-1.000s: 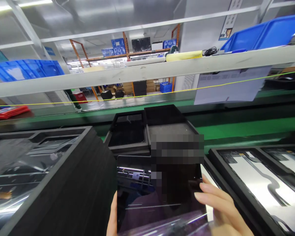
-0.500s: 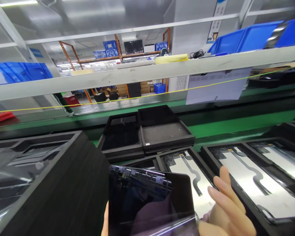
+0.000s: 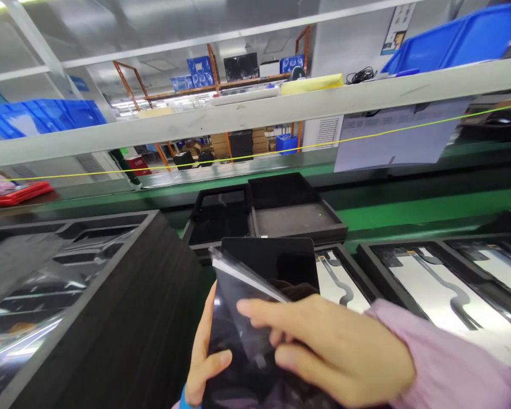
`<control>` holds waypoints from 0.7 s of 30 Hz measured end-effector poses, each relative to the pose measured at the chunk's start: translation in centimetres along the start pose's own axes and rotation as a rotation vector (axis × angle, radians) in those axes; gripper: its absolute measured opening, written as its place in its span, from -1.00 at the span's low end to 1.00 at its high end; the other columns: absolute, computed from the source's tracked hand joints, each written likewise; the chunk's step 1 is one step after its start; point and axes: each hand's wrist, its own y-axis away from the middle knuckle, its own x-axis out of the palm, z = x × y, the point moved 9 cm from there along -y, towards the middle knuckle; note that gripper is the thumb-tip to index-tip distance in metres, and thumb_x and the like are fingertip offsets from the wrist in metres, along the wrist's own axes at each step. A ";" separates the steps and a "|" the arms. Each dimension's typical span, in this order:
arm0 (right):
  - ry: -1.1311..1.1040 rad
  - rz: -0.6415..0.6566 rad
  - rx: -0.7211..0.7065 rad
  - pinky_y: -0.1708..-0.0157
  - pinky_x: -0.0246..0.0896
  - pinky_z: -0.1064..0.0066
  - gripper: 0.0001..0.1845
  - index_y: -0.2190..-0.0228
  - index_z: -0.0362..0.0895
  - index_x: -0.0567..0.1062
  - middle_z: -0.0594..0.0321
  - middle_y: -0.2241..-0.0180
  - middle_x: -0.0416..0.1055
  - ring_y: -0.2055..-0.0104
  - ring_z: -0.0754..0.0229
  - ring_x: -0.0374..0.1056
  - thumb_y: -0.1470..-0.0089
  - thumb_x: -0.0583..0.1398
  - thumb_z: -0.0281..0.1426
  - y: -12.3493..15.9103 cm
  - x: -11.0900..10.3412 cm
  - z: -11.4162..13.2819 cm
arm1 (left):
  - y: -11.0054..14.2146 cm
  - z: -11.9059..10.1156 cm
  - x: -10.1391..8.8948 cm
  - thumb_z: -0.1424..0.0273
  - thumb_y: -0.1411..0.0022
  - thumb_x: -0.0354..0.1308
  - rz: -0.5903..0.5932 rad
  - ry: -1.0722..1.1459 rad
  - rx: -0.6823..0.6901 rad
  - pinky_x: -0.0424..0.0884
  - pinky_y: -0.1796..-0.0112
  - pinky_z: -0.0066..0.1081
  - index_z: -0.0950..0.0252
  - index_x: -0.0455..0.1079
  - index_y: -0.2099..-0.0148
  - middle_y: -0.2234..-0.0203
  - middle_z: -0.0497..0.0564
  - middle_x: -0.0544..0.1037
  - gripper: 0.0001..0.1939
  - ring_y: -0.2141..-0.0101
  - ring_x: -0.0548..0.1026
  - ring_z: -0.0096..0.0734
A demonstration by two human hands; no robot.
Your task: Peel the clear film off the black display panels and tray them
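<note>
We see a flat green desk (image 3: 392, 215), a glossy black rectangular screen panel (image 3: 276, 255) under clear plastic film (image 3: 249, 276) gleaming white, a pale-pink fabric sleeve (image 3: 447, 355), silver-white rectangular plates (image 3: 426, 295) striped by grey ribbon cables (image 3: 460, 296), and bright-blue plastic bins (image 3: 460, 42).

Gripping with left hand (image 3: 202, 359), thumb spread from raised index finger; holding right hand (image 3: 338, 346) palm-down, with index finger extended leftward.
</note>
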 end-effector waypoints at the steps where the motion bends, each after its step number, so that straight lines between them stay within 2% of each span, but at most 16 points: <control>1: -0.089 0.132 0.003 0.07 0.33 0.48 -0.50 -0.16 -0.32 0.19 0.05 0.00 0.37 0.05 0.22 0.38 -0.19 -0.04 -0.59 -0.7 0.1 -0.5 | -0.3 -0.1 0.1 0.37 0.10 0.25 0.001 0.023 0.004 0.17 -0.17 -0.39 -0.04 0.31 -0.17 -0.10 -0.23 0.45 -0.28 -0.23 0.18 -0.10; 3: -0.173 0.365 -0.029 -0.16 0.11 0.40 -0.33 -0.12 -0.39 0.27 -0.03 -0.14 0.20 -0.20 0.16 0.12 0.09 -0.03 -0.75 -1.1 0.5 -1.1 | -0.9 -0.5 0.4 0.42 0.13 0.19 0.020 0.077 0.008 0.18 -0.17 -0.30 0.07 0.26 -0.22 -0.10 -0.12 0.46 -0.22 -0.23 0.19 -0.04; 5: -0.153 0.525 -0.044 -0.23 -0.04 0.30 -0.31 0.01 -0.39 0.42 -0.09 -0.19 0.12 -0.29 0.05 -0.11 0.27 0.02 -0.79 -0.9 0.8 -1.4 | -1.2 -0.9 0.7 0.45 0.12 0.16 0.045 0.111 -0.005 0.22 -0.15 -0.20 0.14 0.21 -0.26 -0.11 -0.03 0.45 -0.20 -0.19 0.25 0.01; 7: -0.086 0.575 -0.053 -0.24 -0.08 0.28 -0.37 0.12 -0.36 0.50 -0.10 -0.19 0.11 -0.31 0.00 -0.20 0.33 0.12 -0.82 -0.9 0.6 -1.3 | -1.3 -1.2 1.1 0.46 0.11 0.14 0.073 0.140 -0.026 0.26 -0.12 -0.14 0.16 0.19 -0.26 -0.11 0.02 0.45 -0.19 -0.16 0.29 0.04; 9: -0.016 0.538 -0.087 -0.23 -0.05 0.37 -0.58 0.27 -0.33 0.54 -0.10 -0.15 0.17 -0.30 0.02 -0.16 0.27 0.22 -0.80 -1.1 0.0 -0.9 | -1.3 -1.7 1.2 0.43 0.06 0.14 0.061 0.144 -0.017 0.25 -0.13 -0.13 0.17 0.24 -0.23 -0.10 0.03 0.47 -0.27 -0.17 0.29 0.02; 11: 0.053 0.402 -0.160 -0.22 0.00 0.42 -0.86 0.45 -0.27 0.52 -0.06 -0.08 0.28 -0.28 0.07 -0.07 0.10 0.28 -0.70 -1.7 -1.0 -0.1 | -1.4 -2.4 1.1 0.39 -0.07 0.13 -0.006 0.112 0.024 0.17 -0.18 -0.20 0.18 0.34 -0.17 -0.09 0.00 0.47 -0.44 -0.21 0.23 -0.07; 12: 0.104 0.292 -0.191 -0.22 0.01 0.39 -0.88 0.52 -0.23 0.49 -0.02 -0.05 0.32 -0.28 0.08 -0.05 0.02 0.28 -0.63 -2.0 -1.8 0.3 | -1.4 -2.7 1.0 0.37 -0.13 0.11 -0.050 0.095 0.047 0.12 -0.20 -0.23 0.18 0.37 -0.14 -0.09 -0.01 0.48 -0.51 -0.23 0.20 -0.12; 14: 0.241 0.011 -0.199 -0.27 -0.07 0.19 -0.79 0.57 -0.18 0.45 0.07 -0.03 0.34 -0.29 0.01 -0.08 -0.07 0.28 -0.51 -2.4 -3.8 0.5 | -1.5 -2.9 0.8 0.34 -0.19 0.09 -0.125 0.101 0.074 0.09 -0.22 -0.25 0.18 0.39 -0.13 -0.09 -0.04 0.47 -0.57 -0.23 0.19 -0.15; 17: 0.343 -0.352 -0.097 -0.26 -0.17 -0.06 -0.75 0.62 -0.14 0.43 0.16 -0.02 0.37 -0.27 -0.11 -0.06 -0.07 0.27 -0.48 -2.2 -5.9 0.2 | -1.6 -2.6 -0.1 0.30 -0.19 0.12 -0.220 0.132 0.072 0.12 -0.21 -0.22 0.18 0.37 -0.15 -0.10 -0.05 0.46 -0.54 -0.21 0.24 -0.10; 19: 0.289 -0.459 -0.030 -0.23 -0.11 -0.07 -0.73 0.65 -0.14 0.41 0.17 0.03 0.40 -0.25 -0.11 0.00 -0.04 0.25 -0.50 -2.2 -6.3 -0.2 | -1.6 -2.4 -1.4 0.28 -0.19 0.14 -0.296 0.049 0.075 0.12 -0.22 -0.21 0.19 0.39 -0.13 -0.06 -0.05 0.50 -0.56 -0.20 0.24 -0.09; 21: 0.232 -0.502 0.027 -0.20 -0.05 -0.05 -0.71 0.67 -0.13 0.39 0.20 0.05 0.41 -0.24 -0.09 0.01 -0.03 0.24 -0.51 -2.2 -6.2 -0.7 | -1.4 -2.1 -2.6 0.28 -0.18 0.17 -0.343 -0.068 0.070 0.14 -0.22 -0.14 0.19 0.45 -0.07 0.05 -0.04 0.58 -0.60 -0.19 0.26 -0.05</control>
